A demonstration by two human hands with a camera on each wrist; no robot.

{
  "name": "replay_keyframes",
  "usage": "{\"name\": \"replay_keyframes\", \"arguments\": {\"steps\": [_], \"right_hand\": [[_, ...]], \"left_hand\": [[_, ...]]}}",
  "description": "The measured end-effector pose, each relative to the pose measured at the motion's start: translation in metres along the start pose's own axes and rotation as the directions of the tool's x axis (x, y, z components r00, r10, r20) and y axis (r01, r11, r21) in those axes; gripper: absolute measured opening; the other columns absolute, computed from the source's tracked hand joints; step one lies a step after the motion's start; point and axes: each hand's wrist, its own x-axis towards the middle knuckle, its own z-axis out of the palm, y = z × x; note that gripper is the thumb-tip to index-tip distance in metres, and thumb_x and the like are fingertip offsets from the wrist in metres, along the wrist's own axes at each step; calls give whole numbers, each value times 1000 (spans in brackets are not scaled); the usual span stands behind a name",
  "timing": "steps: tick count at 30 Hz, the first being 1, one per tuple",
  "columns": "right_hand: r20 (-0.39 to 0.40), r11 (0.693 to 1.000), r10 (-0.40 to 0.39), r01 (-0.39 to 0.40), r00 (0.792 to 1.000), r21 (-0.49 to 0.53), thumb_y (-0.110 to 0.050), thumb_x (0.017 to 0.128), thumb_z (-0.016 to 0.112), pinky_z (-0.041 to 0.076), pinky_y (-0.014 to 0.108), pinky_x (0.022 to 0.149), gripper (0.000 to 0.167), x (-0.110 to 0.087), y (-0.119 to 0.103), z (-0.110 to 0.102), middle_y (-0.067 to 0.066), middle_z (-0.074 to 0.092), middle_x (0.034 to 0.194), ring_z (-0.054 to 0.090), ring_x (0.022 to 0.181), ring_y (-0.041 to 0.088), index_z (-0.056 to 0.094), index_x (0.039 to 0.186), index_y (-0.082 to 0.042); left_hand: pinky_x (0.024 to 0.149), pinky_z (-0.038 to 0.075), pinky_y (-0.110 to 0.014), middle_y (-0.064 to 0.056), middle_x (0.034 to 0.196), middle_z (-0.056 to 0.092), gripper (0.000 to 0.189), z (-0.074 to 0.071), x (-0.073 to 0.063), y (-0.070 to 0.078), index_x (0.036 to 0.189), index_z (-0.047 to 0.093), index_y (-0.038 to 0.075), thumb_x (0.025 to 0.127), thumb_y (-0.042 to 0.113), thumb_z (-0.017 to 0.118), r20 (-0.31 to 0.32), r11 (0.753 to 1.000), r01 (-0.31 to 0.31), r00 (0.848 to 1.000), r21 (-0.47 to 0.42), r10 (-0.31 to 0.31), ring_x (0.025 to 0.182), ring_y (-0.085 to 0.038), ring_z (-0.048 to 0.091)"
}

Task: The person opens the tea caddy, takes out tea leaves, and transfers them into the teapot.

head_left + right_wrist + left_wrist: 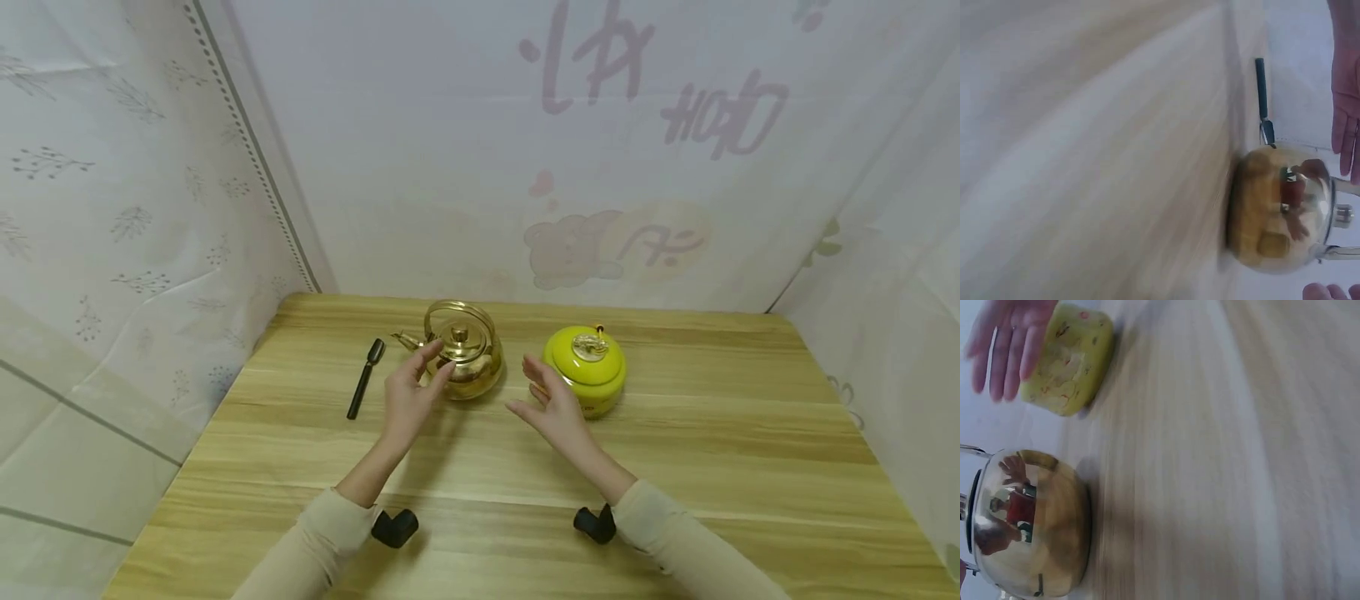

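A shiny gold kettle (480, 375) with an arched handle and a knobbed lid stands on the table, its spout pointing left. My left hand (411, 392) hovers at the kettle's near left side, fingers loosely extended, holding nothing. To the kettle's right sits a round yellow lidded jar (573, 368) with a gold ornament on top. In front of that jar, my right hand (557, 410) is raised with fingers apart and nothing in them. The left wrist view shows the right hand (1013, 344) overlapping the jar (1075, 365). Left of the kettle lies a dark narrow scoop (365, 383).
The wood-grain table (487, 500) meets a printed cloth backdrop (420, 167) behind, with more cloth on both sides. A black device (395, 528) is by the left cuff, and another black device (595, 523) is by the right cuff.
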Motion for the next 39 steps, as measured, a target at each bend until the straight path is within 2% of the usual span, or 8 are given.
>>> {"name": "replay_keyframes", "arguments": {"steps": [8,15,17,24,29,31,34,39], "right_hand": [[8,992,107,-107,994,-64,-22,79,77,30,45,110,92,39,15,27,19,23,153,27,138,36,21,148,1],[30,981,70,-63,997,-182,-29,76,79,25,48,112,98,60,19,39,20,23,153,24,140,36,19,149,0],[30,981,70,-63,997,-185,-27,76,80,21,48,114,99,64,19,41,21,22,153,22,141,34,18,149,-1],[31,973,109,-100,994,-208,-27,77,79,21,45,115,96,72,26,46,17,24,153,23,141,31,20,149,-4],[38,977,100,-91,994,-191,-26,78,78,23,45,114,92,72,28,46,15,29,152,26,140,30,23,150,-9],[41,980,91,-82,995,-181,-26,78,78,24,46,113,91,73,27,46,14,30,151,27,139,30,24,149,-10],[48,984,81,-72,996,-164,-25,79,78,25,47,113,89,72,27,45,14,30,151,28,139,31,25,149,-12],[46,985,80,-72,996,-154,-25,78,78,26,47,112,90,72,28,45,14,29,151,28,139,31,24,149,-11]], "left_hand": [[100,44,-42,-19,122,61,40,13,14,-6,122,58,-6,88,12,67,-71,998,13,997,58,-9,118,-31,55],[89,52,-38,-21,118,62,39,20,25,-7,120,59,-7,86,9,69,-77,986,-57,995,160,70,110,-31,61],[80,55,-36,-21,116,64,40,22,27,-7,120,59,-7,85,8,69,-70,977,-61,995,203,77,96,-30,66],[79,56,-35,-21,112,65,40,27,36,-7,118,60,-7,83,9,71,-48,945,-76,994,317,96,100,-30,65],[72,57,-32,-18,113,65,37,30,39,-8,117,62,-5,84,9,71,-42,928,-66,995,368,87,68,-20,68],[72,57,-32,-17,113,66,36,31,39,-8,117,63,-4,84,10,71,-42,923,-58,996,380,80,67,-20,68],[73,57,-34,-17,111,67,35,32,41,-7,116,64,-3,84,10,70,-45,922,-46,997,385,68,90,-28,69],[61,56,-30,-15,109,68,32,33,42,-7,114,65,-1,86,12,69,-46,919,-32,997,392,55,74,-23,69]]}}
